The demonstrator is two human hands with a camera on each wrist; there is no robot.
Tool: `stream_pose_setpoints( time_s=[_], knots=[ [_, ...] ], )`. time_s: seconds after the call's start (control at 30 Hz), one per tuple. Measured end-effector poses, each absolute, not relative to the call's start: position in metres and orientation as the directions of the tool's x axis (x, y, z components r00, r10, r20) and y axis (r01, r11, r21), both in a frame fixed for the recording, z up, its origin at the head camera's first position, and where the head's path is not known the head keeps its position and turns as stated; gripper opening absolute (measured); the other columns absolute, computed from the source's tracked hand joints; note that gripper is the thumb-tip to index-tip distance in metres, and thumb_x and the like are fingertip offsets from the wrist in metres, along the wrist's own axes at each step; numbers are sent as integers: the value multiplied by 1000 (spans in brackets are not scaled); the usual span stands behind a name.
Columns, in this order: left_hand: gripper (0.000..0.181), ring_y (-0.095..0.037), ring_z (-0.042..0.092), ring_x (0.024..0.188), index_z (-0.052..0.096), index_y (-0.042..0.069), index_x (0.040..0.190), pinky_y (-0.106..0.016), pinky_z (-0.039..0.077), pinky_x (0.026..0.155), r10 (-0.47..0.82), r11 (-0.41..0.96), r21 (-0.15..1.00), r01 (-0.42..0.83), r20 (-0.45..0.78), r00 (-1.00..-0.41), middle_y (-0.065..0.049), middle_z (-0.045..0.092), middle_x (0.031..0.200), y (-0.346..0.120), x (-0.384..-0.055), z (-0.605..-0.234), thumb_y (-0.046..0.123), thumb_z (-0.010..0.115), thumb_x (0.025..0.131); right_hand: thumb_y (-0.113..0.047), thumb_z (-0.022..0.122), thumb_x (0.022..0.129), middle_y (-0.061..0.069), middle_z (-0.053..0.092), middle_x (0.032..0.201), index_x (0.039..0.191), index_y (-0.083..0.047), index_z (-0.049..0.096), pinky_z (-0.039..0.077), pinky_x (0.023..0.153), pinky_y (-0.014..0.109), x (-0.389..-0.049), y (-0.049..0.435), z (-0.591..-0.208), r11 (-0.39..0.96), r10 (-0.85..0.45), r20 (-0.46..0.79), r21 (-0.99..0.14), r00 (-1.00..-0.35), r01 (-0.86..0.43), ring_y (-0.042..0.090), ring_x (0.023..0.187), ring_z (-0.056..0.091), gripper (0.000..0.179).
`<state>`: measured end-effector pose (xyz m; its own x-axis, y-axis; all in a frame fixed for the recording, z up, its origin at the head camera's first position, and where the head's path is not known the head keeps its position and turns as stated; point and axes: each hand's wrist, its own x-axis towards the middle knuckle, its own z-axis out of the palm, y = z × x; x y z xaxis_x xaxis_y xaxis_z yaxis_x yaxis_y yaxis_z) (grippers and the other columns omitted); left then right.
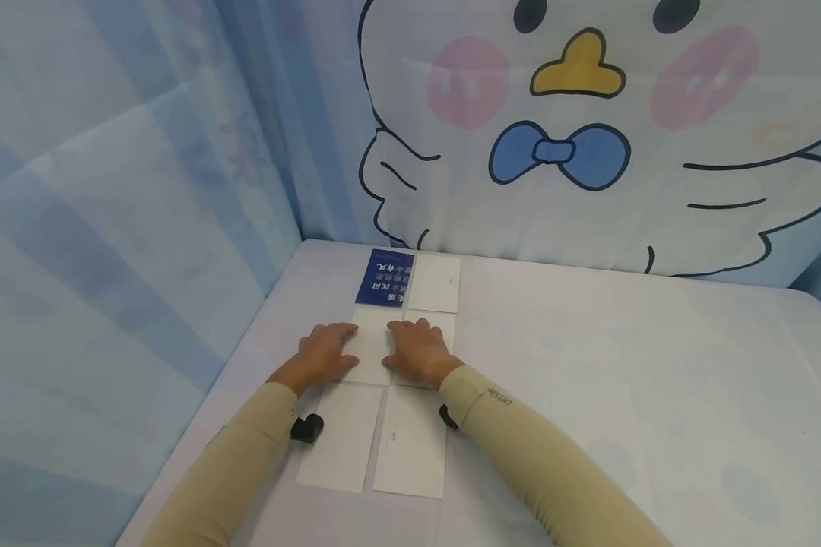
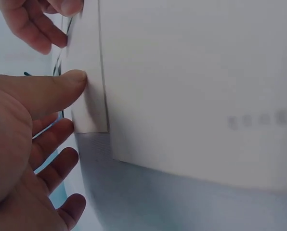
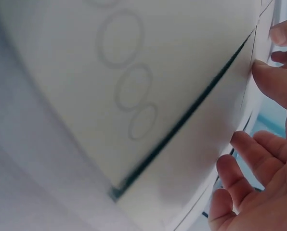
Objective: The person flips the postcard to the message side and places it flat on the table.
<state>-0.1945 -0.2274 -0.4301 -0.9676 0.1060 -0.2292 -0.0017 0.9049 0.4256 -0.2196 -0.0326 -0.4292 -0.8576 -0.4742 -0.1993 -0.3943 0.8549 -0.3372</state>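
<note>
Several cards lie flat in two columns on the table. The left hand (image 1: 323, 355) rests at the left edge of the middle-left white card (image 1: 372, 348), thumb and fingers spread apart. On the middle-right white card (image 1: 448, 325) lies the right hand (image 1: 417, 353), its thumb and fingertips reaching toward the seam between the two cards. In the left wrist view, the left thumb (image 2: 61, 91) touches a card's edge beyond a large near card (image 2: 196, 86). The right wrist view has the right fingers (image 3: 232, 175) loosely bent beside the cards, with faint printed circles on the nearest card (image 3: 85, 86).
A dark blue card (image 1: 385, 278) with white characters tops the left column, beside a white card (image 1: 434, 283). Nearer are two more white cards, the left one (image 1: 342, 441) and the right one (image 1: 412, 448). A pale blue curtain (image 1: 109, 228) borders the table (image 1: 554, 395).
</note>
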Motion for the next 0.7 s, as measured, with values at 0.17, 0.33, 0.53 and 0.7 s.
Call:
stream_pose_setpoints(
  time_s=[0.17,0.33,0.53,0.7],
  knots=[
    [62,-39,40,133,50,5,145,-59,30,109,106,905,426,-8,-243,-964,-17,49,147,-225,-201,-427,25,73,91,-42,66,95,9,56,142,148,-12,48,39,102,48,-223,-32,-426,849,-496,-173,-299,-851,-435,29,122,49,63],
    [61,-38,41,135,50,3,144,-58,30,112,91,892,452,-1,-180,-979,-18,50,145,-225,-210,-421,32,71,94,-42,61,98,11,57,139,143,-12,54,40,102,51,-236,-27,-412,839,-501,-63,-279,-863,-467,31,121,50,54],
    [65,-38,37,138,46,4,148,-58,27,113,72,887,462,17,-101,-992,-18,45,151,-226,-236,-413,31,72,94,-40,63,99,9,55,143,143,-12,54,37,105,52,-263,-14,-400,865,-459,-20,-237,-888,-441,31,128,48,53],
    [67,-37,35,140,43,7,150,-59,25,114,62,889,458,2,-114,-992,-16,43,153,-223,-260,-415,32,71,95,-37,64,99,7,55,145,145,-13,51,34,109,52,-280,-5,-403,877,-455,-57,-201,-888,-437,30,132,46,54]
  ],
)
